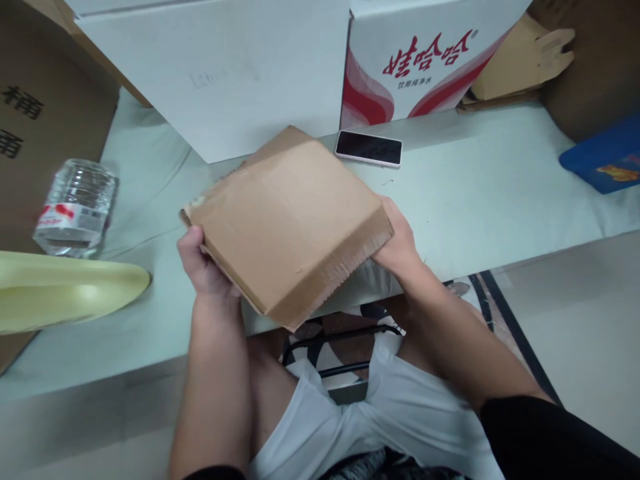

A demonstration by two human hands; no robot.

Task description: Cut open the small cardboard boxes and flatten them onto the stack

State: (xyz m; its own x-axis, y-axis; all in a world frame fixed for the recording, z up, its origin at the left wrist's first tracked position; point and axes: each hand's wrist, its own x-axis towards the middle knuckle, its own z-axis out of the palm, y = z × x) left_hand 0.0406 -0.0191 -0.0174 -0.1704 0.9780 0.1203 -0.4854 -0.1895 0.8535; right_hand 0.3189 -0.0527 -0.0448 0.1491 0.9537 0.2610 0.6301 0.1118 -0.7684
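Note:
A brown cardboard box is held up, tilted, over the front part of the table. One of its edges looks torn and rough. My left hand grips its left corner, the thumb on the outside and the other fingers mostly hidden beneath. At the right corner, my right hand is closed on the box, with its fingertips out of sight behind the cardboard. Just beyond the box a phone lies flat with its dark screen up.
Large white cartons stand along the back. To the left are a clear water bottle on its side and a yellow-green curved object. A blue box and cardboard pieces sit on the pale-covered table at right.

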